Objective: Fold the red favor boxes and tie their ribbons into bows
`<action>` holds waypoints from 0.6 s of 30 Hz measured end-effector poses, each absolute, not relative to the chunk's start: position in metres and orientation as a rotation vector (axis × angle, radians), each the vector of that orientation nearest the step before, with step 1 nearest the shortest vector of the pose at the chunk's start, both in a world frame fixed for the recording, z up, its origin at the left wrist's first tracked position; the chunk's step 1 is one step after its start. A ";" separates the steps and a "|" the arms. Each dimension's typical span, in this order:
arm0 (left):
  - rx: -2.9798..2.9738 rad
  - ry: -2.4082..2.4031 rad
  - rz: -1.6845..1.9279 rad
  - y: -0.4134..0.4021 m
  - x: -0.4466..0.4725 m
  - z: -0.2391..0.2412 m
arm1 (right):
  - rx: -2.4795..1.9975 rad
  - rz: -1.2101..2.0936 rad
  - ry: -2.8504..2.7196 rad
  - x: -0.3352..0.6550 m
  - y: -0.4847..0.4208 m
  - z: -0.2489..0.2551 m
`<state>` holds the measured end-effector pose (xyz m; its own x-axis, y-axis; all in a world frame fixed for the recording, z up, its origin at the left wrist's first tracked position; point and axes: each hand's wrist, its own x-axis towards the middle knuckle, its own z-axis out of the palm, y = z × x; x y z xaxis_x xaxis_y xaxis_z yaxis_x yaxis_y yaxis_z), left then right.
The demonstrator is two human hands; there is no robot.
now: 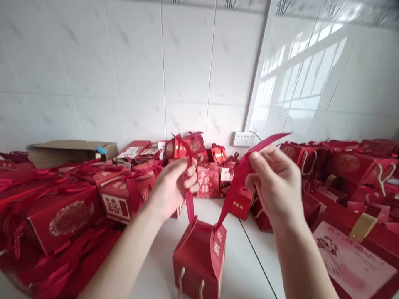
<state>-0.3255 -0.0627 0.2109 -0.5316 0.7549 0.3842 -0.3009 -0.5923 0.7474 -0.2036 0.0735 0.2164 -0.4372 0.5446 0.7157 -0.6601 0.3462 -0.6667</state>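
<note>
A small red gift box (pixel 196 259) with rope handles stands upright on the white tiled surface in front of me. A dark red ribbon (pixel 232 191) comes up from the two sides of its top. My left hand (pixel 177 182) is closed round one end of the ribbon above the box. The other end is pinched between thumb and fingers of my right hand (pixel 271 178), its tip sticking out to the right. Both ribbon lengths look taut and spread apart in a V. The bottom of the box is cut off by the frame.
Red gift boxes (pixel 71 216) with ribbons crowd the left side, and more red boxes (pixel 349 166) are piled at right. Several small boxes (pixel 208 181) stand against the tiled wall (pixel 187 74). An open cardboard box (pixel 71 151) lies back left, and a power strip (pixel 243 139) sits at the wall.
</note>
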 end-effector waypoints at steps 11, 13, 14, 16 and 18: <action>0.908 0.893 2.122 -0.062 -0.308 0.206 | 0.183 1.510 -1.697 -0.220 0.045 0.208; 0.913 0.908 2.141 -0.063 -0.307 0.207 | 0.191 1.516 -1.683 -0.218 0.044 0.207; 0.923 0.925 2.142 -0.064 -0.306 0.207 | 0.194 1.507 -1.679 -0.216 0.044 0.207; 0.960 0.991 2.119 -0.066 -0.303 0.208 | 0.191 1.454 -1.681 -0.214 0.043 0.208; 1.026 1.092 2.070 -0.068 -0.299 0.210 | 0.178 1.306 -1.674 -0.212 0.042 0.209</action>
